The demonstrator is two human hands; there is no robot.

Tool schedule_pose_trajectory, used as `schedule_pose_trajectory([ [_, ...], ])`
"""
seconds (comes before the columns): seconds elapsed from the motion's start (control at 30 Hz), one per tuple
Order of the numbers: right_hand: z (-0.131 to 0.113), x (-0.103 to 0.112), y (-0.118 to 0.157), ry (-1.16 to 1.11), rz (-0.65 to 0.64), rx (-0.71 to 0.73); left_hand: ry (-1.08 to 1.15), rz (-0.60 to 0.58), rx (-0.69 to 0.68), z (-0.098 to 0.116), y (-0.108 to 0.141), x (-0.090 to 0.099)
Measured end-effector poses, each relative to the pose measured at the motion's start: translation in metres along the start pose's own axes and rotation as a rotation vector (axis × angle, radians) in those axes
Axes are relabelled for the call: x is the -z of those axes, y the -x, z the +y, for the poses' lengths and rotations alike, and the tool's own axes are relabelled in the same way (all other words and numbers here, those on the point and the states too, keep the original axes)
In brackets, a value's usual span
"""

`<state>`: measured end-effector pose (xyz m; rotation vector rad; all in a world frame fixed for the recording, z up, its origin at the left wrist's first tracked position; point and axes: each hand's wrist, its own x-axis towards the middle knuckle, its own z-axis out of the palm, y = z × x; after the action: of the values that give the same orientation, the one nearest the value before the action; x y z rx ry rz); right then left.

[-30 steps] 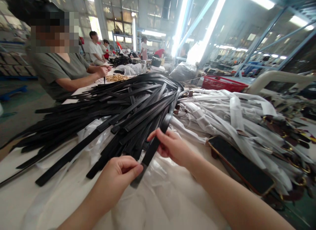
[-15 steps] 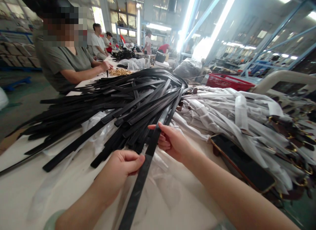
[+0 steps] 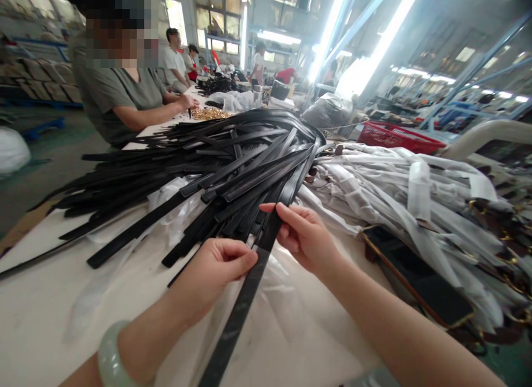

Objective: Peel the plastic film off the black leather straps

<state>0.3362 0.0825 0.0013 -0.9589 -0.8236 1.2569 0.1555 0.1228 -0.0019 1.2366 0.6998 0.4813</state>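
A long black leather belt strap runs from the large heap of black straps down past the bottom of the view. My right hand pinches its upper part between thumb and fingers. My left hand is shut on the strap lower down, its fingertips at the strap's edge. A pale green bangle circles my left wrist. The heap lies on a white-covered work table, with clear plastic sheeting beneath it.
White-wrapped bundles with brown and gold fittings lie to the right, beside a flat black panel with a brown edge. Farther off are a red basket, brass fittings and a seated co-worker in grey.
The strap now extends far below my hands, past the bottom of the view, instead of ending just beneath them. Both hands have shifted slightly up and right in the view.
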Motion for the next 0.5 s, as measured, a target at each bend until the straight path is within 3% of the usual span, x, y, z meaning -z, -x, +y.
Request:
schedule_pose_trajectory([
  [0.1, -0.006, -0.002, 0.01, 0.041, -0.016, 0.133, -0.072, -0.058, -0.164, 0.009, 0.004, 0.001],
  [0.2, -0.004, -0.01, 0.021, 0.195, -0.025, 0.214, -0.103, 0.014, -0.221, 0.009, 0.007, -0.001],
  [0.3, 0.003, -0.016, 0.023, 0.243, -0.047, 0.167, -0.107, 0.08, -0.206, 0.006, 0.008, -0.006],
  [0.5, 0.014, -0.023, 0.027, 0.18, -0.063, 0.131, 0.096, 0.071, -0.19, 0.008, 0.013, -0.014],
])
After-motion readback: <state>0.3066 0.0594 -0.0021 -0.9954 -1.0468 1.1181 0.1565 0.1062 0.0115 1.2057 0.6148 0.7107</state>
